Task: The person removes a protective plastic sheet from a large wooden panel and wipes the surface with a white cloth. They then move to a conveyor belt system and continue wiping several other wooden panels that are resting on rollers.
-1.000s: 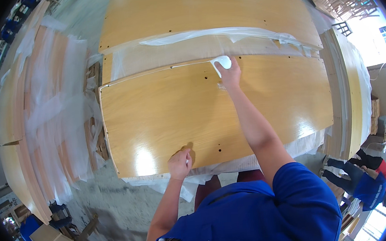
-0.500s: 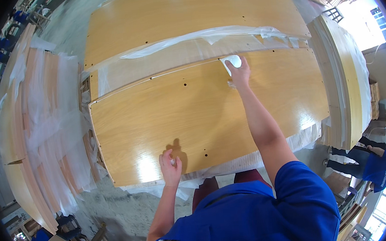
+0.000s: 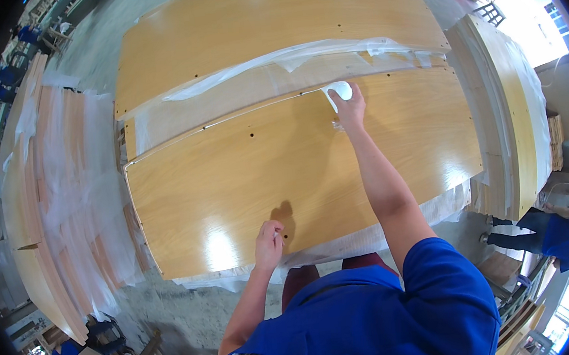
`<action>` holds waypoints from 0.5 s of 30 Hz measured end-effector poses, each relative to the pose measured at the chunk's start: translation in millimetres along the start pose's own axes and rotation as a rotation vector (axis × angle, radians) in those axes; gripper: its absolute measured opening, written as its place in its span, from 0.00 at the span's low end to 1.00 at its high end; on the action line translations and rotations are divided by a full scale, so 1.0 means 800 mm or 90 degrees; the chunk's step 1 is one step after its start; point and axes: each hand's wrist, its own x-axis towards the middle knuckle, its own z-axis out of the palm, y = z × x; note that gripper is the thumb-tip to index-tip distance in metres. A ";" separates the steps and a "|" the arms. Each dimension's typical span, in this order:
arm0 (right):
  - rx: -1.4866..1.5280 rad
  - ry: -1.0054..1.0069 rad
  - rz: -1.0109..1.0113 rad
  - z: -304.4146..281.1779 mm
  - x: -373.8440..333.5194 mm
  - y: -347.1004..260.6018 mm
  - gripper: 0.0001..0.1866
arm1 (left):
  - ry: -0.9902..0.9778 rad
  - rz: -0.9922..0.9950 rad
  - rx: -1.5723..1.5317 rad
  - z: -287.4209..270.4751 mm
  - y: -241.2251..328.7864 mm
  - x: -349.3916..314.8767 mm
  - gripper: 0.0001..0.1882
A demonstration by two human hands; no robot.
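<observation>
A yellow-brown wooden panel [image 3: 217,176] with small dark holes lies in front of me. At its far edge, my right hand [image 3: 351,109] grips a white rounded object [image 3: 339,91] with a flat, tapering side; its exact kind does not show. From there a thin white line [image 3: 238,116] follows the panel's edge to the far left corner. Beneath the right hand is a small pale scrap [image 3: 338,126]. My left hand [image 3: 269,245] is over the near edge, its fingers pinched together on a small white piece [image 3: 278,234], close to a hole [image 3: 286,236].
Beyond lies another wooden panel [image 3: 271,23], with a crumpled plastic sheet [image 3: 287,54] along its near side. Wrapped stacks of boards [image 3: 69,189] stand left, and another panel stack [image 3: 506,117] right. A person in blue [image 3: 563,234] is at the lower right.
My right hand has shifted slightly right along the panel's far edge with the white object. My left hand has moved right, and its fingers have drawn closer together near the hole.
</observation>
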 end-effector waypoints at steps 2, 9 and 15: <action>0.009 0.011 0.004 -0.019 0.016 0.003 0.19 | -0.008 0.018 0.048 0.012 0.006 0.006 0.11; -0.015 0.089 -0.039 -0.101 0.086 0.033 0.19 | 0.023 0.031 0.051 0.071 0.044 0.035 0.15; -0.028 0.106 -0.034 -0.158 0.137 0.045 0.19 | 0.043 0.133 0.167 0.129 0.080 0.086 0.11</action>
